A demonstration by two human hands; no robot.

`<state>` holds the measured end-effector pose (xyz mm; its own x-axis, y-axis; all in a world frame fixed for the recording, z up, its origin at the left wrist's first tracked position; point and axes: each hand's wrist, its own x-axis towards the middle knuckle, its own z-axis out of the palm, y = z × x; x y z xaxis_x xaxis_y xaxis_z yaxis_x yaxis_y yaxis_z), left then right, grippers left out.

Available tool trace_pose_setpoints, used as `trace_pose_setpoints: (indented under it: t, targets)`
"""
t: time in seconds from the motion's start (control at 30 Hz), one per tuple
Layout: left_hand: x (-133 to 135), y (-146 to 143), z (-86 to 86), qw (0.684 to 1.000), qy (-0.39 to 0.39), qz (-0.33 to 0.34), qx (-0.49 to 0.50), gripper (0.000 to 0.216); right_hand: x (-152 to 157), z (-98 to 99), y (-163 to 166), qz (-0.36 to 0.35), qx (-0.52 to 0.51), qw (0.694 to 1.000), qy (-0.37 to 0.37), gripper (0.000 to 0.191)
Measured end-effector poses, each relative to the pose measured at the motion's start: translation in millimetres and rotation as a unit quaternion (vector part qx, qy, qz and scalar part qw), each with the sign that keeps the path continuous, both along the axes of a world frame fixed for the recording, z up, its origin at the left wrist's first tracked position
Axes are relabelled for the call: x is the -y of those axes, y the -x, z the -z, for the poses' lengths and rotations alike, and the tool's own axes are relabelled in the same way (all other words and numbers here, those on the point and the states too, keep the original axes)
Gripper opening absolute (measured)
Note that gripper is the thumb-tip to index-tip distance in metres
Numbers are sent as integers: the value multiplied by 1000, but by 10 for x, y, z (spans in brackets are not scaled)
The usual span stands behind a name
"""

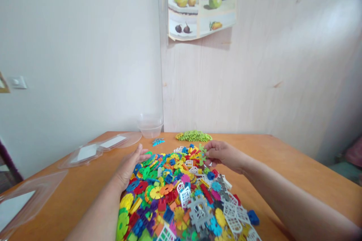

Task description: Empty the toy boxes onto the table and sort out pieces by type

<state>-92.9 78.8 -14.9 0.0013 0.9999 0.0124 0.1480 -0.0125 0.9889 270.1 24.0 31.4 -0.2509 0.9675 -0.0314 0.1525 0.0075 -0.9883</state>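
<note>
A large pile of mixed plastic building pieces [169, 190] covers the middle of the table, with notched discs, small bricks, white lattice windows and grey square plates in it. At the pile's far right edge, my right hand [224, 155] pinches a light green plastic piece [202, 154] between thumb and fingers. Resting against the left side of the heap is my left hand [131, 165], its fingers stretched out and holding nothing. A separate heap of light green pieces [195, 136] lies beyond my right hand, with some yellow ones at its left end.
Stacked clear plastic bowls [151, 126] stand at the table's back edge, near a few small blue pieces [158, 142]. Clear lids with white paper labels [87, 152] lie along the left side. Fruit pictures [202, 13] hang on the wall behind the wooden table [283, 165].
</note>
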Motion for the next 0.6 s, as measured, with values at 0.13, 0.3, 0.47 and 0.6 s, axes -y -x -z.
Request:
trace_pose_setpoints:
  t: [0.13, 0.3, 0.47, 0.6]
  targets:
    - [10, -6, -31, 1000, 5, 2, -6, 71, -162, 44, 109, 37, -20, 999, 1, 22]
    - [42, -25, -61, 1000, 1, -6, -14, 75, -533, -20, 426, 98, 13, 994, -43, 14]
    - [48, -26, -44, 1000, 3, -3, -2, 75, -1038, -62, 855, 109, 54, 992, -33, 14]
    - [27, -9, 8, 1000, -2, -3, 4, 77, -1370, -39, 1165, 97, 110, 989, -10, 11]
